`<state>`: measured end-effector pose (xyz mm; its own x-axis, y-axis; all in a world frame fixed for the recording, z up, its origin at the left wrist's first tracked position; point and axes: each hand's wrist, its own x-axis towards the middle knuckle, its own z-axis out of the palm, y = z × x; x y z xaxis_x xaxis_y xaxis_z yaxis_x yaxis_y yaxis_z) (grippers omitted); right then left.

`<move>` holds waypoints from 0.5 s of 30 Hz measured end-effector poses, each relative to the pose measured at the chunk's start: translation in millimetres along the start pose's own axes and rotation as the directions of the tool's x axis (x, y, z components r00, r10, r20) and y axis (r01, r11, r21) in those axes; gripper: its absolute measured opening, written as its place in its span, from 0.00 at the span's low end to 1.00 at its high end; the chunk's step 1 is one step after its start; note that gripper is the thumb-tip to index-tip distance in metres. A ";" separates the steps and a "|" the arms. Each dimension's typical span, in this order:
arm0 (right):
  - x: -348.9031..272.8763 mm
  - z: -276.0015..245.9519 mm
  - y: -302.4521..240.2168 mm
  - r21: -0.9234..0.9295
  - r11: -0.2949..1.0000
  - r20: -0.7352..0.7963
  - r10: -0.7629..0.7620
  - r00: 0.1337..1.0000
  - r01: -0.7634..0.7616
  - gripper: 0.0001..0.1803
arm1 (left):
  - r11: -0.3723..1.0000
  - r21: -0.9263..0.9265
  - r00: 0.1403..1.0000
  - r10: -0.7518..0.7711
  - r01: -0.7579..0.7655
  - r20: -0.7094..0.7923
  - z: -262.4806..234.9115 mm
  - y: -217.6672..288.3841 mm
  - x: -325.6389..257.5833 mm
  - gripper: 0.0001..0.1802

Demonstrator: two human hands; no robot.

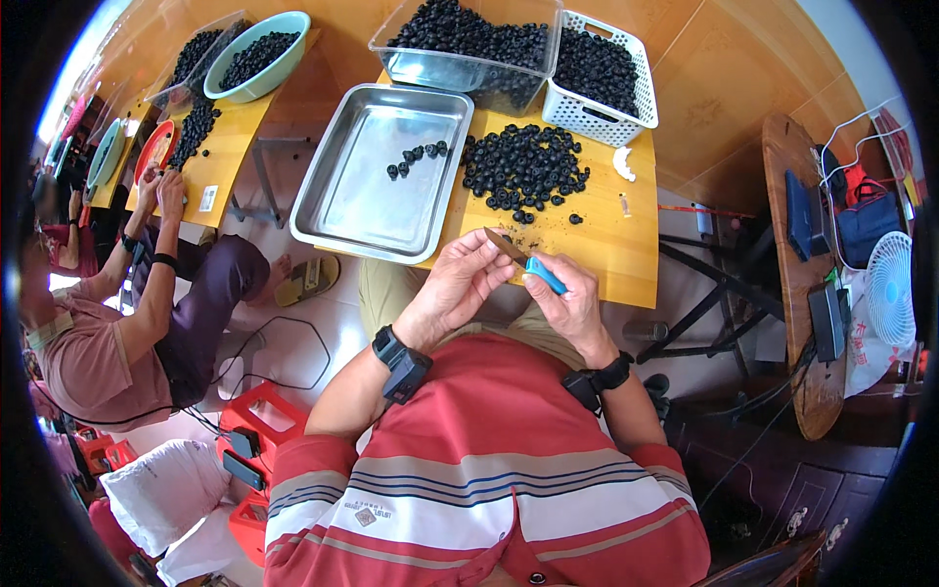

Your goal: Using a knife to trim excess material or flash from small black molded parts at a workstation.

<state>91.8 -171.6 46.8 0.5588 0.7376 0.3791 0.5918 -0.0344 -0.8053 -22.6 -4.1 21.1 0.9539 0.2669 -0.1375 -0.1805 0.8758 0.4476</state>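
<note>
My right hand [569,301] is closed around the teal handle of a small knife [544,274]. Its brownish blade points up and left, reaching the fingertips of my left hand [460,281]. Those left fingers are bent together in a pinch; whatever they hold is too hidden to name. Just beyond both hands, a heap of small black round pieces [523,168], some with hollow centres, lies on the yellow table [626,259]. A shallow metal tray [357,142] stands to the left of the heap, with several black pieces [416,159] in it.
Behind the tray stand a clear plastic bin [430,70] and a white perforated basket [587,119], both filled with black pieces. A curved white scrap [623,164] lies right of the heap. At left, another person [108,323] works at a separate table. A fan [889,286] stands far right.
</note>
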 end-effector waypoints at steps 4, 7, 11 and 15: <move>-5.6 2.7 -4.1 0.012 1.000 -0.012 -0.020 1.000 0.020 0.19 | 1.000 0.010 1.000 0.016 -0.017 0.008 0.4 -3.5 -9.9 0.11; -10.1 1.7 1.7 0.000 0.999 -0.020 -0.036 0.999 0.036 0.18 | 0.999 0.041 0.999 0.010 -0.012 0.049 9.3 -3.9 -19.7 0.10; -10.4 -13.9 26.2 0.181 0.909 -0.125 0.400 0.908 -0.376 0.19 | 0.999 0.049 0.990 0.008 -0.015 0.141 27.6 -6.1 -31.5 0.09; -11.8 -1.9 -4.4 0.180 0.952 -0.115 0.269 0.956 -0.246 0.20 | 0.998 0.060 0.997 -0.002 -0.002 0.073 17.7 -4.2 -31.8 0.11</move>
<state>83.7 -181.4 46.7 0.7602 0.6187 0.1982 0.3212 -0.0927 -0.9425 -47.9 -23.3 39.3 0.9693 0.2347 -0.0737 -0.1677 0.8497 0.4999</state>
